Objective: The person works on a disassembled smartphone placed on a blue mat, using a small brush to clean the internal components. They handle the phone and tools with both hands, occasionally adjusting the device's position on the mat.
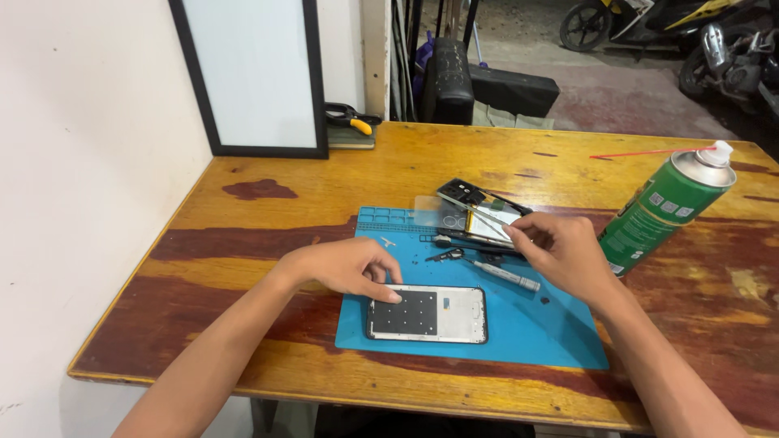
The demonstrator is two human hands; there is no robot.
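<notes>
Blue silicone formed a repair mat laid near the front edge of the wooden tabletop. An opened phone frame was pinned at the mat's front left by the fingertips of the left hand, spread flat. The right hand was pinched over loose phone parts at the mat's back edge; what it gripped could not be told. A green spray can was tilted near the right edge.

Mat on table, center. Phone frame at mat's near-left, left hand on its left end. Screwdriver behind frame; right hand over parts pile at mat's far edge. Spray can right of mat. Board far-left against wall, pliers beside it.
</notes>
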